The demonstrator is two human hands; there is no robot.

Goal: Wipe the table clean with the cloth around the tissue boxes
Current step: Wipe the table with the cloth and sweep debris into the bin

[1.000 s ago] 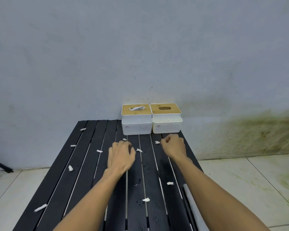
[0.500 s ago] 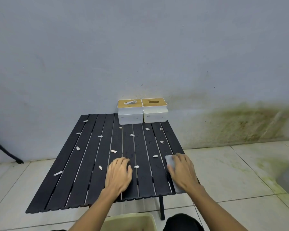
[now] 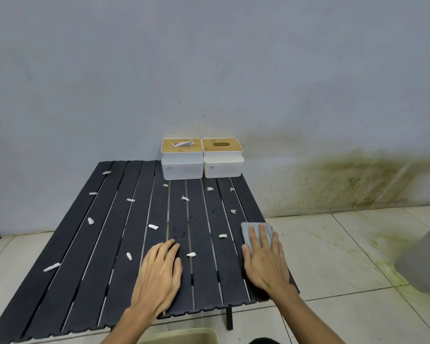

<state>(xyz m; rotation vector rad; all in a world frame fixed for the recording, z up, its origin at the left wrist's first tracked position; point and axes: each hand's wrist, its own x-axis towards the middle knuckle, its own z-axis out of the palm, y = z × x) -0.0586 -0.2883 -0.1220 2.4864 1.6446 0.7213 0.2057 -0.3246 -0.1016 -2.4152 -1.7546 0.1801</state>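
While left hand (image 3: 159, 271) rests spread on table (image 3: 104, 256), right hand (image 3: 266, 261) presses cloth (image 3: 245, 232) flat, fingers straight

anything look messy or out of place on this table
White scraps lie scattered across the black table. A greenish stain marks the wall low on the right. The cloth sits under the right hand.

A grey cloth (image 3: 255, 231) lies flat under the straight fingers of the right hand (image 3: 266, 263), at the right edge of the black slatted table (image 3: 109, 244), which is strewn with white scraps (image 3: 153, 226). Well beyond that hand, two white tissue boxes (image 3: 182, 167) with wooden lids (image 3: 221, 145) stand side by side, touching; a tissue (image 3: 183, 144) pokes from the left one
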